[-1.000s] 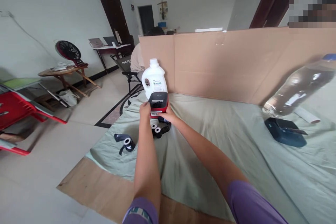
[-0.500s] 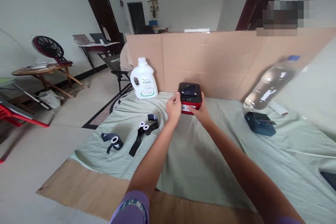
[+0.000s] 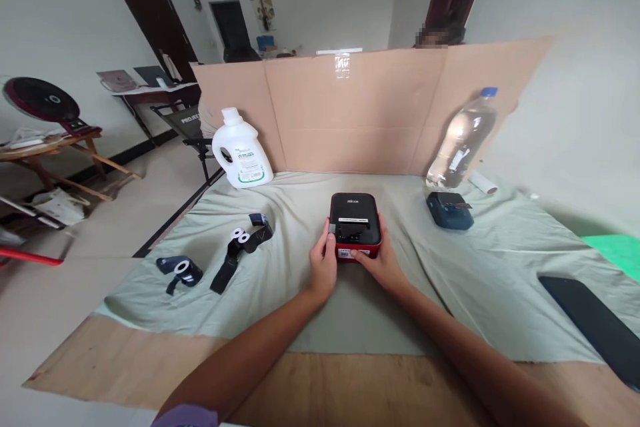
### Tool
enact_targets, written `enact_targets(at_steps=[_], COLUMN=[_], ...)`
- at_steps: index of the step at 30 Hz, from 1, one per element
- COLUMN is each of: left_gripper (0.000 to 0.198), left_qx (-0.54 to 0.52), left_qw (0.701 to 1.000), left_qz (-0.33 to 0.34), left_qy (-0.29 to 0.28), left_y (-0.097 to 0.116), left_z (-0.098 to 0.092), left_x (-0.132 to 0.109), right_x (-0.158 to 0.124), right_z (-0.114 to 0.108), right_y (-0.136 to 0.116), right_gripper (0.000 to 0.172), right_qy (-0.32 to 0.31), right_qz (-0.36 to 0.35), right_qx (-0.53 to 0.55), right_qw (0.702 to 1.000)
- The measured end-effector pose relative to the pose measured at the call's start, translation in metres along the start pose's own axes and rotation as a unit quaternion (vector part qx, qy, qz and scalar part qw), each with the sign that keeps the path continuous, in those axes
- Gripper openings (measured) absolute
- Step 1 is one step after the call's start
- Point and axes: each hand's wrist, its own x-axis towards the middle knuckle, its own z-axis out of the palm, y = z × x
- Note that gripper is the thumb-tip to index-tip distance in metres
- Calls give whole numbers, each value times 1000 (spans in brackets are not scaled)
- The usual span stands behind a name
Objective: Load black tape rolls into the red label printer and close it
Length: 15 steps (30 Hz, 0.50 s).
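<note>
Between my two hands is a small black-and-red label printer (image 3: 354, 213), its black top facing up towards me and a white sticker on its red near side. My left hand (image 3: 324, 261) is closed along its left edge, with the thumb near the front corner. On the other side my right hand (image 3: 384, 261) grips the right edge, its thumb across the front by the sticker. Whether the printer rests on the cloth or is held just above it, I cannot tell. Off to the left lie a black ribbon roll (image 3: 187, 272) and two rolls (image 3: 241, 236) with black strips unwound.
A pale green cloth (image 3: 280, 320) covers the wooden board. A cardboard panel (image 3: 350, 107) stands behind, with a white jug (image 3: 245, 153) and a leaning clear bottle (image 3: 463, 140) against it. Rightward are a dark blue device (image 3: 449, 211), a white tube (image 3: 483, 183) and a black phone-like slab (image 3: 590, 320).
The printer has come closer to me, and its top with the lettering now shows more fully. Both hands have stayed on it. My view has turned somewhat to the right.
</note>
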Motion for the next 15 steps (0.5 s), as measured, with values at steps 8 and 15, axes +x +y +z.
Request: enact_targets(at_steps=[8,15], left_gripper=[49,49], left_qx=[3,46], left_qw=[1000,999], left_qz=[-10,-6], left_qy=[-6,-7], left_y=[3,2], left_z=[-4,-6], left_x=[-1,-4], right_x=[-6,-7], right_z=[6,5], right_y=[9,15], right_gripper=[112,110], right_qy=[11,0], right_qz=[10,18], right_qx=[-30,-41], right_qw=[999,999])
